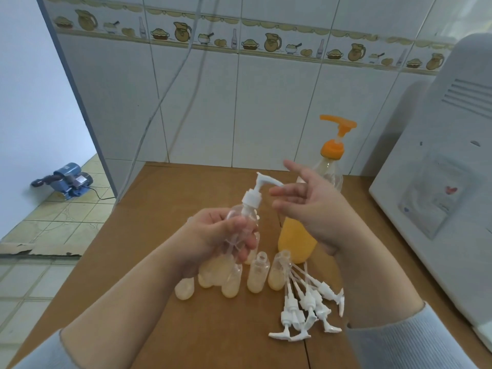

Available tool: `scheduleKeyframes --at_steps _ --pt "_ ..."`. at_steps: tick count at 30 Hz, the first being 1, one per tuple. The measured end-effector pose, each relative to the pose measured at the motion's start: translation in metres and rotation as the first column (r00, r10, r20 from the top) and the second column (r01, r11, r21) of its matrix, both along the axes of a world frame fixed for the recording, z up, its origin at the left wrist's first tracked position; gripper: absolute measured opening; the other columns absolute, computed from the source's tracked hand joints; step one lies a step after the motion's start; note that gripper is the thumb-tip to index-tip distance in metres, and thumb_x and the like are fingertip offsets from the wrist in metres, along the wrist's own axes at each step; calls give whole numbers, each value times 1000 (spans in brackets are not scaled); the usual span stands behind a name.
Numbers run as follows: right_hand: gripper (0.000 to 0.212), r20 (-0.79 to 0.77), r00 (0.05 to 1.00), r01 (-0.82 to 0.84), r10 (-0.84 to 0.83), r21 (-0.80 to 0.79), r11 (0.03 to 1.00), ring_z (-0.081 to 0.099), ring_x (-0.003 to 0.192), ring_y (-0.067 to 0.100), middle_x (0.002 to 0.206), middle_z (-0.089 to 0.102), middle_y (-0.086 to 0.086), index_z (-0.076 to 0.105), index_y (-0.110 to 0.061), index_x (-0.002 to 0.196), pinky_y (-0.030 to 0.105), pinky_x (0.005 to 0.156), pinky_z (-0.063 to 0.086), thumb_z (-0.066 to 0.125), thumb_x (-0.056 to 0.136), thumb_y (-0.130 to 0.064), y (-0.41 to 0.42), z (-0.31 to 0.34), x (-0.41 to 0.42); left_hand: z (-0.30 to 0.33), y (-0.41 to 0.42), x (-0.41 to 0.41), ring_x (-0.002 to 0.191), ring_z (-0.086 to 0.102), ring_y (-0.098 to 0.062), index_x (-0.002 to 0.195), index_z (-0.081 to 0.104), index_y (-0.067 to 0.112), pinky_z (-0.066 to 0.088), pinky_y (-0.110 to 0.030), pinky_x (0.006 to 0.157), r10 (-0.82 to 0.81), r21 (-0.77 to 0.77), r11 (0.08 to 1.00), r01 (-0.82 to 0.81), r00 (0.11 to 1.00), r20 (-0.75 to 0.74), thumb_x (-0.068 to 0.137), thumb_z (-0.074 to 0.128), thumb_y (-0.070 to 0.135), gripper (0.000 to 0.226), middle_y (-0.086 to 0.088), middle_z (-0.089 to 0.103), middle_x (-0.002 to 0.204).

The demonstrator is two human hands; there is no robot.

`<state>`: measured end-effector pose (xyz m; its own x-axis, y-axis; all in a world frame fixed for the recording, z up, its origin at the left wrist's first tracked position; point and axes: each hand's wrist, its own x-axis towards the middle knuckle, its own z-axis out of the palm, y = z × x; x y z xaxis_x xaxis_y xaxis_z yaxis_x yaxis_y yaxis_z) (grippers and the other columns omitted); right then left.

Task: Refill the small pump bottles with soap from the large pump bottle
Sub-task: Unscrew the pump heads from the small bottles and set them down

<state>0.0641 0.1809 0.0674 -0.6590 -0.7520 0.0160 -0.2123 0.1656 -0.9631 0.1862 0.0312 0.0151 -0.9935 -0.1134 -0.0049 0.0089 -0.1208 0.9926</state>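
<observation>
We hold a clear small bottle [241, 217] in our left hand [215, 235] above the filled bottles [226, 278] on the table [186, 328] — right hand [311, 206] open at its pump, just before the large pump bottle [330, 166] — one slip could topple those uncapped bottles below.

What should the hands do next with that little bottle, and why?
Probably unscrew its white pump: the left hand grips the small bottle, which looks empty and still capped, and the open right hand is at the nozzle.
</observation>
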Motion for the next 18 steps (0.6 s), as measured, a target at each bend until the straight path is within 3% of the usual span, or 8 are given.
scheduleKeyframes --at_steps 3,5,7,10,13,15,18 --pt "105 130 991 -29 36 -52 998 63 107 18 107 71 4 33 -29 143 41 102 44 86 54 -36 -1 -1 6 9 -1 -1 64 61 -20 89 64 1 53 -33 67 33 -197 980 -28 999 24 82 69 33 33 -8 67 75" --pt "116 147 988 -28 40 -80 996 62 111 22 116 66 8 35 -33 141 44 102 44 91 41 -46 -6 -5 16 14 0 -2 66 62 -22 89 65 4 53 -37 71 34 -289 957 -23 999 34 80 70 34 32 -8 68 78" --pt "114 191 981 45 -20 -125 991 62 110 19 115 67 5 35 -29 141 42 102 44 91 43 -40 -8 -4 18 21 0 1 67 64 -23 86 67 8 55 -38 73 56 -339 939 -53 998 -1 75 74 38 32 -7 69 78" --pt "92 175 971 184 -161 -126 975 65 99 9 95 74 -3 35 -22 142 32 95 40 82 64 -20 -2 1 10 28 -6 4 67 64 -22 86 68 8 53 -35 70 141 -328 932 -156 988 -69 71 77 38 34 -8 69 77" --pt "92 200 975 131 -97 -166 977 65 102 14 97 74 0 36 -21 142 40 102 41 81 61 -22 -1 5 19 30 -3 2 65 64 -18 85 69 10 55 -35 70 157 -405 899 -167 986 -60 67 71 41 36 -3 69 73" --pt "98 208 977 94 -51 -203 975 68 98 12 96 74 2 35 -21 141 32 91 47 79 54 -23 -4 5 26 29 2 0 60 61 -17 85 69 11 54 -38 69 143 -523 839 -151 988 -56 64 75 47 42 0 66 66" --pt "96 199 977 117 -72 -223 968 69 92 7 94 74 1 36 -23 140 20 71 45 79 54 -24 -5 8 25 26 3 -1 66 63 -29 86 70 15 54 -46 71 137 -521 833 -186 982 -133 64 78 49 40 -8 66 69"
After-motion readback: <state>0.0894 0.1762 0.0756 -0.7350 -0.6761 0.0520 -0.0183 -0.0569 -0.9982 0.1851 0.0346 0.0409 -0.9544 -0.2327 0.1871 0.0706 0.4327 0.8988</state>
